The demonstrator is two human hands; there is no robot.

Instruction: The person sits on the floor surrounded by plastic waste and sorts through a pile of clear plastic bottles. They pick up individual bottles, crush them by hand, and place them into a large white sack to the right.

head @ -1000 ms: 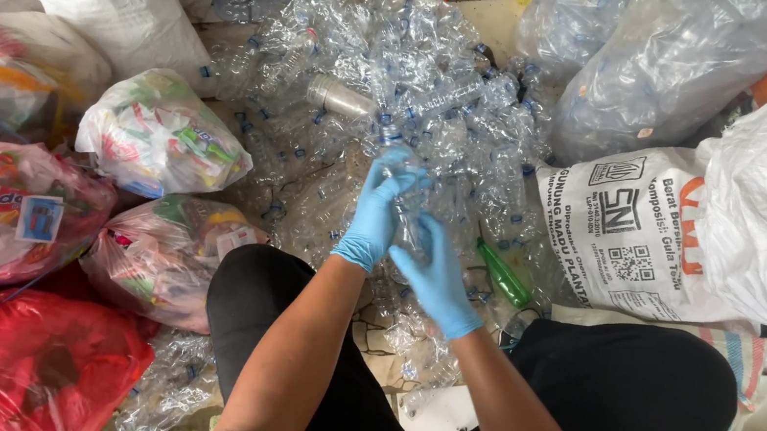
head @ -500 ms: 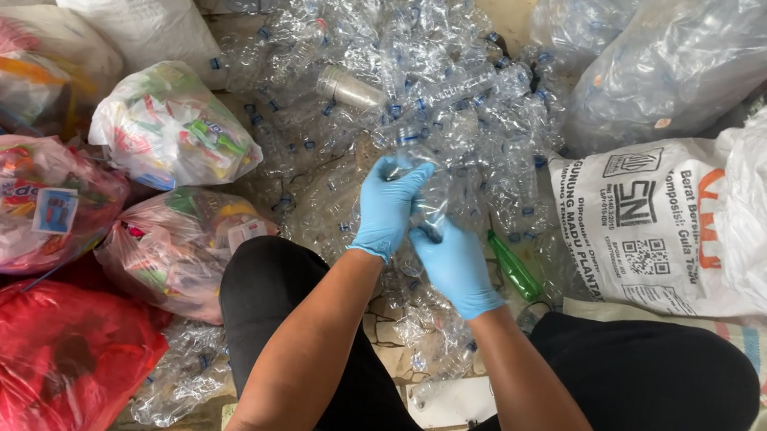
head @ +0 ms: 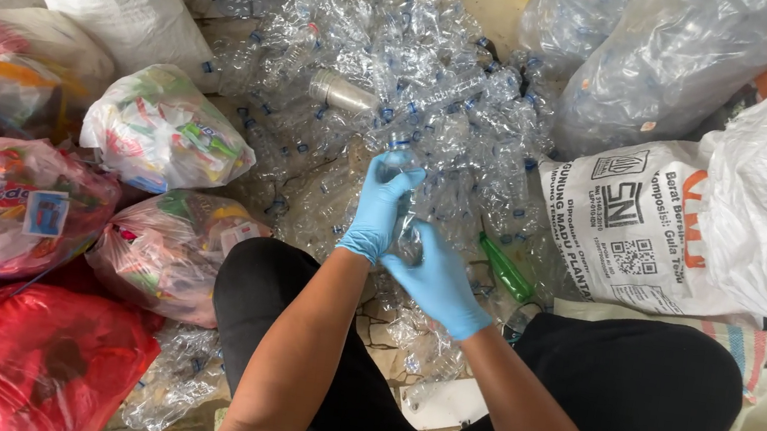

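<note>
Heaped clear bottles point(head: 394, 59) cover the floor ahead of you, ringed by stuffed bags: red point(head: 8, 364) and mixed-colour ones to your left, a printed white sack point(head: 658, 232) to your right. Your left hand point(head: 379, 210) is clamped on a clear plastic bottle point(head: 408, 219) just above your knees; your right hand point(head: 439, 277) closes on its lower end. Keep both grips firm, since thin plastic likely buckles and slips.

red bag point(head: 8, 364) cut off, held bottle point(head: 403, 213) half hidden

Clear glossy plastic bottle point(head: 401, 210); matt blue rubbery gloves — woven white sack point(head: 698, 227).
</note>
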